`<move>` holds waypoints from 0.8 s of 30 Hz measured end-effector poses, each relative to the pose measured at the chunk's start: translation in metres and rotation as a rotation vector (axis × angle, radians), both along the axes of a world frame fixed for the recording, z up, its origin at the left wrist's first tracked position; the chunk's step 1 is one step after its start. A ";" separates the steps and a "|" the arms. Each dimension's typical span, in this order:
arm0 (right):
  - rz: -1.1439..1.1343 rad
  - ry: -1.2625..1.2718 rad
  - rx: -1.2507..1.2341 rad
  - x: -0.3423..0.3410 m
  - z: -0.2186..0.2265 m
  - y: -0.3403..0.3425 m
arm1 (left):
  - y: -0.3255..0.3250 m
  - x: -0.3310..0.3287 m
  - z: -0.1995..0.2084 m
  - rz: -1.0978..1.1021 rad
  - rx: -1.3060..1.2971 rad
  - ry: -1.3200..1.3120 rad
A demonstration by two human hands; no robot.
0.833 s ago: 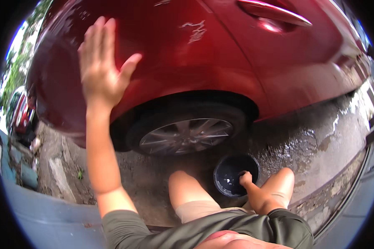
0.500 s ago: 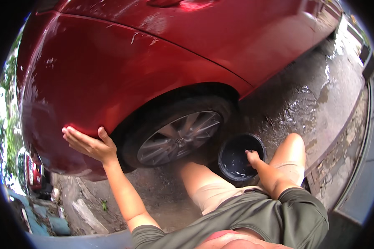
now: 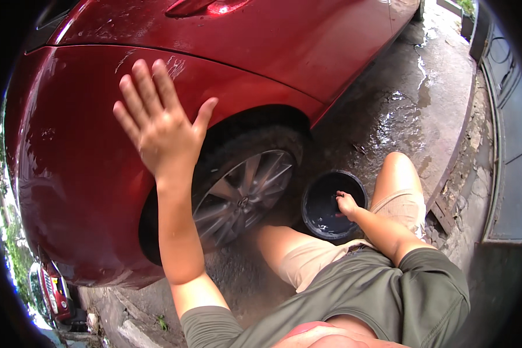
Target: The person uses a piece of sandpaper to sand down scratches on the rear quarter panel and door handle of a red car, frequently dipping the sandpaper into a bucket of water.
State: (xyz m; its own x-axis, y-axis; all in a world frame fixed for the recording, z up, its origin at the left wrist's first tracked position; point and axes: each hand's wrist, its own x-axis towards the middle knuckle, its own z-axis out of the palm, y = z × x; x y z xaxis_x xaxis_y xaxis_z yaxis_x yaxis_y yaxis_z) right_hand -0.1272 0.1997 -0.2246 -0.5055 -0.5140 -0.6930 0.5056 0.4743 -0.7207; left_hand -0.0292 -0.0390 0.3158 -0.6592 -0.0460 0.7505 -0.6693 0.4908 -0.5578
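My left hand [image 3: 167, 130] is raised in front of the red car's rear side panel [image 3: 93, 145], above the wheel arch. Its fingers are spread and nothing is in them; whether the palm touches the paint cannot be seen. Below that arm is the car's wheel [image 3: 243, 194], with a multi-spoke silver rim and dark tyre. A black bucket [image 3: 308, 219] stands on the ground beside the wheel, with what looks like dark water inside. Over its opening, my right hand [image 3: 347, 206] has curled fingers. What they hold, if anything, is too small to make out.
Wet concrete [image 3: 409, 116] runs along the car's side. At the right, a grey metal gate [image 3: 513, 156] stands beyond a rough kerb strip. My bent knee [image 3: 397, 174] is right of the bucket. Another red vehicle [image 3: 55, 293] shows at lower left.
My left hand has gone up the panel from low near the wheel arch, its fingers now spread upward. My right hand stays over the bucket. The whole view has shifted slightly.
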 end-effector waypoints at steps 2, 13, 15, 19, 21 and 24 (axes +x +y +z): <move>-0.122 -0.021 -0.026 0.010 0.033 -0.001 | -0.003 -0.026 0.004 0.003 -0.015 -0.144; -0.184 -0.092 -0.065 0.020 0.081 0.020 | 0.036 -0.164 0.018 -0.069 0.073 -0.336; -0.231 -0.095 -0.077 0.021 0.087 0.015 | 0.010 -0.172 0.006 -0.082 -0.021 -0.221; -0.342 -0.099 -0.213 -0.016 0.149 0.004 | 0.008 -0.148 0.013 -0.366 0.028 -0.214; -0.397 0.059 -0.303 -0.052 0.197 -0.009 | 0.007 -0.124 0.039 -0.527 0.126 -0.223; -0.432 0.607 -0.649 -0.114 0.307 -0.044 | 0.002 -0.088 0.103 -0.780 0.204 0.012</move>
State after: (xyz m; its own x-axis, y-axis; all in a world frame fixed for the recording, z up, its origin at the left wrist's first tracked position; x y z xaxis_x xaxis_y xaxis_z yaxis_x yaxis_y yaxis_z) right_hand -0.2414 0.1562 0.0829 -0.9158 -0.3898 0.0970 0.0007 -0.2431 -0.9700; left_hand -0.1172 -0.0372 0.4189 -0.5504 0.2872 0.7840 -0.0972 0.9106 -0.4018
